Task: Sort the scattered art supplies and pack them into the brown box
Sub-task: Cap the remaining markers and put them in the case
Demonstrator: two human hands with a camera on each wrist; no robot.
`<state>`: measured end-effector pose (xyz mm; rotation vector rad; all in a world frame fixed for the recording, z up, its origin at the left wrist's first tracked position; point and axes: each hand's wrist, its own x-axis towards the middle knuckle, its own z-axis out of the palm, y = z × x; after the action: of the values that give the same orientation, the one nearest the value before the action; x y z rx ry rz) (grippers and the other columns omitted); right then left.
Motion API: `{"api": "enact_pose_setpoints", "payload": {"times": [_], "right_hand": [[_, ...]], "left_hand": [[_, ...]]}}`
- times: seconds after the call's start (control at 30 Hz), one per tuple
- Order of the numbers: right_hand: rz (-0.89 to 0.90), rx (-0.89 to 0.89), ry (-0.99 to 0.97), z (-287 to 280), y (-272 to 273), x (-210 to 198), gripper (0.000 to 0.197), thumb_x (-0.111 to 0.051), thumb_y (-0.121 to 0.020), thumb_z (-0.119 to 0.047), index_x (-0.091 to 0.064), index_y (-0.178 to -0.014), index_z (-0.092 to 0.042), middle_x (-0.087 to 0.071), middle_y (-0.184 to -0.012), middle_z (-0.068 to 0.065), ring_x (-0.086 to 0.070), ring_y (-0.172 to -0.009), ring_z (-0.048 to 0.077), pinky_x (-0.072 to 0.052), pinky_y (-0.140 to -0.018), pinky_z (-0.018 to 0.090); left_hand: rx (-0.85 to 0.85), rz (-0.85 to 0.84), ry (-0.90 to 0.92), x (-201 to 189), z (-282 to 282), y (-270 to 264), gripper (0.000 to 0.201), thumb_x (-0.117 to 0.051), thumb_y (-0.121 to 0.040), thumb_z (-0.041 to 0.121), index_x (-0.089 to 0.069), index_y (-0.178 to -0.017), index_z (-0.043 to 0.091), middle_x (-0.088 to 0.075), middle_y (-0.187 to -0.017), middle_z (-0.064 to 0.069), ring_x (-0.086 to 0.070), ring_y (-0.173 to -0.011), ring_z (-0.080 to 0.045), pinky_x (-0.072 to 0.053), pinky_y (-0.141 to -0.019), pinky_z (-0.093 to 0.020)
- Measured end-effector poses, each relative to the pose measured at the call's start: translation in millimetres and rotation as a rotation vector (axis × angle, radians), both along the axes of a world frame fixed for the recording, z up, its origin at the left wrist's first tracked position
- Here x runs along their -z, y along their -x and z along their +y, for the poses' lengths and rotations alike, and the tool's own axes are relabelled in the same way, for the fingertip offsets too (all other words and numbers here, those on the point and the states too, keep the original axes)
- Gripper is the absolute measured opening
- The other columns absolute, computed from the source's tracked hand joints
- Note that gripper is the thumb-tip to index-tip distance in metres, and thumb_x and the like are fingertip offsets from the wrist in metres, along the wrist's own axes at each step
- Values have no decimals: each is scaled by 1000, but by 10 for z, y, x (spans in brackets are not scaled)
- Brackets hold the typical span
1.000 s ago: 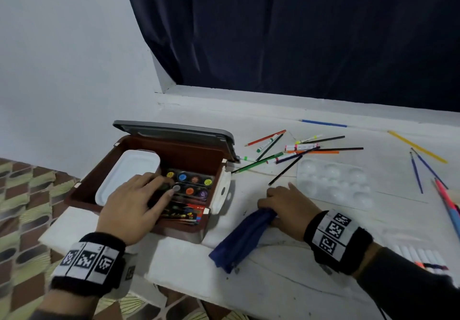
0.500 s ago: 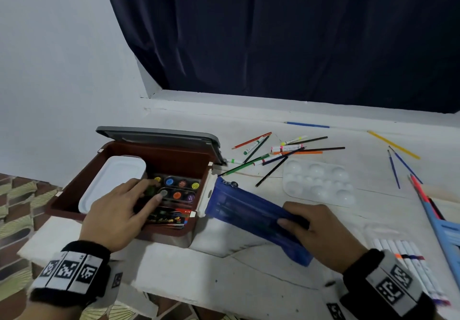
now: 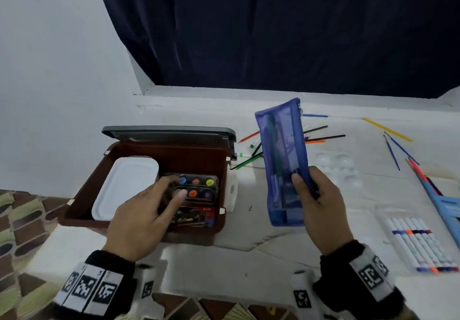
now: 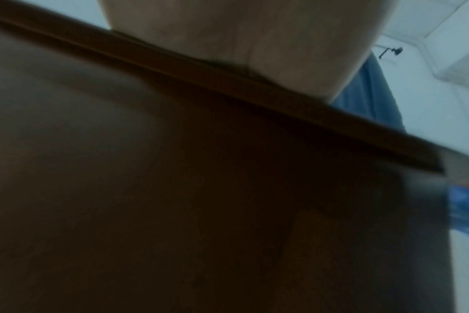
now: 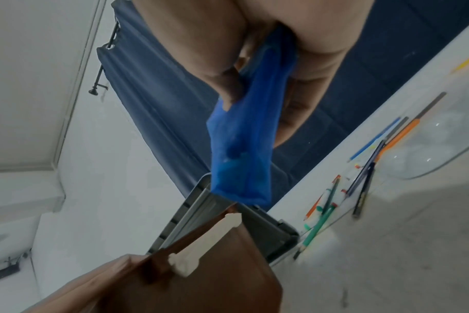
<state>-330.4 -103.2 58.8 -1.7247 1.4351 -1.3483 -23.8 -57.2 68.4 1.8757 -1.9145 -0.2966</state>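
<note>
Gripping blue pouch [image 3: 283, 162] upright, right hand [image 3: 321, 202] beside brown box [image 3: 149, 222]

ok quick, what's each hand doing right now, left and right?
Left hand: open, fingers resting on the paint set inside the brown box.
Right hand: gripping the blue pencil pouch, held up off the table.

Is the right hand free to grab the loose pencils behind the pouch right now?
Probably not: the right hand grips the blue pouch, held upright between it and the loose pencils. Otherwise the way looks clear.
</note>
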Motion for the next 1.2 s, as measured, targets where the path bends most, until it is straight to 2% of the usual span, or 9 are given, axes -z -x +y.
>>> {"api": "enact_pose_setpoints", "payload": {"times": [0.13,0.2,0.3,0.4,0.5,0.63,0.8,0.93,1.2], "right_hand": [[-76,-47,122,59,-417,-238,16,-51,-97,-28,-57,-92,-15,-52,-75,1,-48,-69,28,-37,-59,34],[-77,-143,141,52,-597,-388,8,-53,-96,-25,-60,-98,-22,-59,-82,-3,-55,-73,25,-41,-62,32],[35,-275,137,-12,-859,-562,13,-59,-95,-17,-65,-102,-26,-67,-92,-10,-64,-81,11,-46,-67,24],[260,-284,191,-103,-1124,-617,19,-64,-94,-14,-66,-102,-32,-69,-97,-18,-65,-87,1,-48,-72,21],[554,-247,188,-178,-1342,-646,17,-54,-95,-28,-62,-107,-36,-71,-95,-13,-66,-86,12,-51,-72,36],[913,-160,54,-258,-1558,-805,18,-47,-94,-27,-58,-107,-34,-70,-95,-4,-62,-90,25,-49,-70,38],[1171,-115,-44,-264,-1667,-1017,22,-53,-86,-22,-61,-104,-32,-66,-98,-2,-61,-95,26,-36,-65,31],[1303,-242,-77,-211,-1713,-1014,32,-51,-83,-16,-64,-108,-33,-67,-101,-2,-62,-96,24,-38,-68,29],[1340,-291,13,-207,-1681,-988,42,-52,-79,-14,-66,-111,-37,-68,-104,-7,-62,-98,21,-44,-74,30]], "left_hand": [[88,461,25,-162,-4,-138,22,-50,-97,48,-60,-114,38,-68,-97,13,-65,-91,-8,-51,-69,-20],[108,487,90,-241,-15,-311,22,-55,-94,41,-62,-113,33,-68,-95,9,-65,-92,-11,-50,-71,-24],[140,204,167,-261,-73,-759,25,-53,-97,48,-60,-119,37,-66,-104,18,-62,-101,-5,-47,-81,-20],[265,-84,38,-218,-225,-1221,45,-43,-92,61,-56,-128,38,-58,-124,23,-56,-115,0,-40,-95,-14],[405,-297,-194,-193,-380,-1426,69,-26,-85,76,-43,-143,44,-35,-151,26,-37,-137,3,-18,-106,-1],[517,-453,-339,-238,-561,-1494,86,-14,-72,81,-27,-150,49,-13,-161,25,-24,-146,-1,-11,-110,-8],[655,-541,-332,-205,-758,-1619,81,-38,-80,84,-24,-152,49,-16,-163,17,-26,-147,-9,-29,-119,-29],[675,-621,-277,-166,-752,-1626,88,-39,-79,87,-17,-154,47,-10,-165,15,-17,-150,-10,-24,-121,-29],[825,-573,-127,-171,-746,-1659,71,-32,-87,79,-42,-145,38,-41,-155,2,-41,-142,-18,-51,-102,-42]]}}
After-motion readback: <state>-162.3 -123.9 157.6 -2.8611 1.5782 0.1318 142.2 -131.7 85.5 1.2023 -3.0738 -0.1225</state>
